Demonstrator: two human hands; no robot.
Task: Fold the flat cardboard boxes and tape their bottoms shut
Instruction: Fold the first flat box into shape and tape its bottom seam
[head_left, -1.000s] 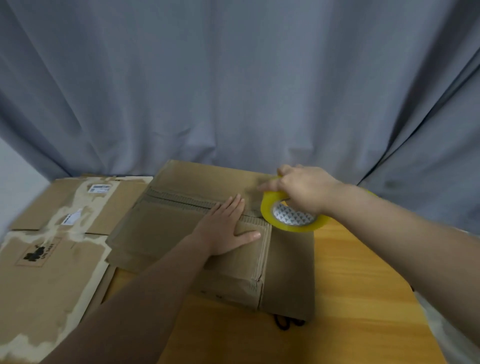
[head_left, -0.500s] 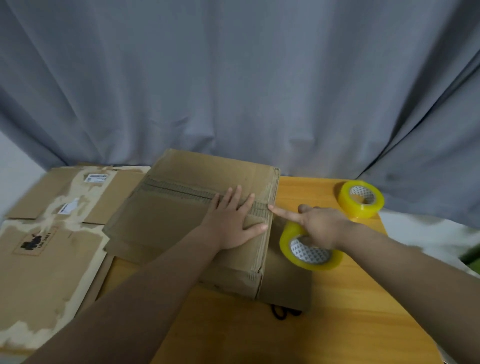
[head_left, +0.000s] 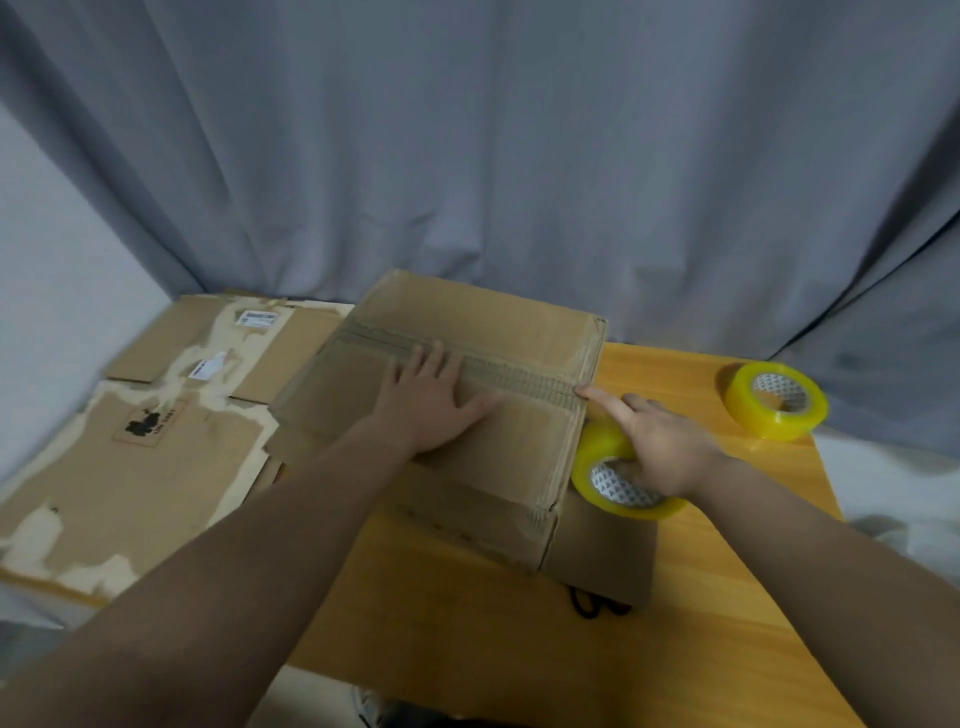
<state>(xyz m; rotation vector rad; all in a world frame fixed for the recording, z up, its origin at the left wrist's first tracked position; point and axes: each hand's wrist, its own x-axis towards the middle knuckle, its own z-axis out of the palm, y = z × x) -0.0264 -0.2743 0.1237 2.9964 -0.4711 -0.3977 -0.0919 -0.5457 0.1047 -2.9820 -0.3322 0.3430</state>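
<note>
box: a folded brown cardboard box sits on the wooden table, towards its far left part, its closed flaps facing up
seam: a ridged strip runs left to right across the top of the box where the flaps meet
flap: one cardboard flap lies flat on the table at the near right corner of the box
left hand: the left hand lies palm down on top of the box, fingers straight and a little spread, fingertips on the seam, thumb out to the right; it holds nothing and presses on the cardboard
right hand: the right hand is just right of the box; its index finger is stretched out and touches the right end of the seam at the box edge, the other fingers curl into the core of the tape roll
tape roll: a yellow tape roll is gripped by the right hand, tilted, right beside the right wall of the box
second tape roll: a second tape roll lies on the far right of the table, well apart from both hands
flat cardboard: flat cardboard with torn paper patches and white labels lies left of the box
under the flap: something black pokes out at the near edge; cannot tell what it is
backdrop: a grey curtain hangs behind the table
</note>
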